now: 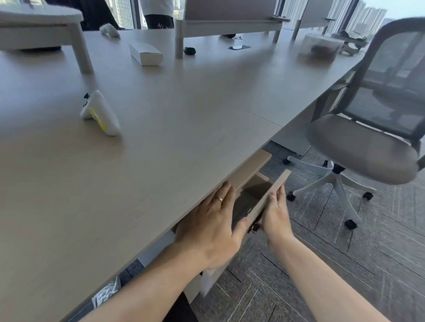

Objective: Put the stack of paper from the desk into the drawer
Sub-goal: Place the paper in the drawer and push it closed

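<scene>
The wooden drawer (269, 199) under the desk's (158, 145) front edge stands partly open, and its inside looks dark. My left hand (210, 222) lies flat, palm down, over the near part of the opening, its thumb touching the drawer front. Flat against the outer face of the drawer front is my right hand (276, 218), fingers straight. Neither hand holds anything. I see no stack of paper on the desk, and my left hand hides much of the drawer's inside.
A white handheld device (100, 113) lies on the desk at left, a white box (145, 54) farther back. A grey mesh office chair (362, 144) stands right of the drawer on the carpet. A small key (253, 228) hangs from the drawer front. People stand behind the desk.
</scene>
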`<state>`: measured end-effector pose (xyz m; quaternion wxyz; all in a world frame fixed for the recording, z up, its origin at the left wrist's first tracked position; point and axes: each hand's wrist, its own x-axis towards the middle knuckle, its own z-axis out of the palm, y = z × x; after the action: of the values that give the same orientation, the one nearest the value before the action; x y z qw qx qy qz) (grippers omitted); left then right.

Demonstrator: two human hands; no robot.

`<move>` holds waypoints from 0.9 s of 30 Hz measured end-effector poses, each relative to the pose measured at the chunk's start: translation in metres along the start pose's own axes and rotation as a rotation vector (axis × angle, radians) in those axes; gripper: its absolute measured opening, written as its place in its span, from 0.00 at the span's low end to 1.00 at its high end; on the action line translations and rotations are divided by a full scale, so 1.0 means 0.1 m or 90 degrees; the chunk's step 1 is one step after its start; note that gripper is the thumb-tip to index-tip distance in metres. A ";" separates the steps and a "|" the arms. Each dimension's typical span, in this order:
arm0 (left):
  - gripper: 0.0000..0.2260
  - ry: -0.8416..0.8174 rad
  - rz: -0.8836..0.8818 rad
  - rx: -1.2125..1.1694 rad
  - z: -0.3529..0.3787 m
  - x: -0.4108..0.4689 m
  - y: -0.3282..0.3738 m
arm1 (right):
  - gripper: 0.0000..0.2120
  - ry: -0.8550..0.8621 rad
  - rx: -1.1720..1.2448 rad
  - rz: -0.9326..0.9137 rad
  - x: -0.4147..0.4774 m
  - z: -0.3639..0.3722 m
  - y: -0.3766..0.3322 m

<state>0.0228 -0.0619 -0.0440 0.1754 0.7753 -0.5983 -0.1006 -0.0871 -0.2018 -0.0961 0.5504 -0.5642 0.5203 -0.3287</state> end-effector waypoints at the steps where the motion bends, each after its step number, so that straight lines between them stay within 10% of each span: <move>1: 0.34 0.000 0.001 -0.004 0.00 0.01 0.00 | 0.27 -0.015 0.006 -0.004 0.05 0.06 0.05; 27: 0.32 0.000 0.001 0.064 0.03 0.02 0.00 | 0.30 -0.168 0.119 0.085 -0.04 0.36 -0.12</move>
<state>0.0226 -0.0642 -0.0463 0.1365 0.7827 -0.6032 -0.0705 -0.0512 -0.1892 -0.0902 0.6848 -0.5130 0.4467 -0.2614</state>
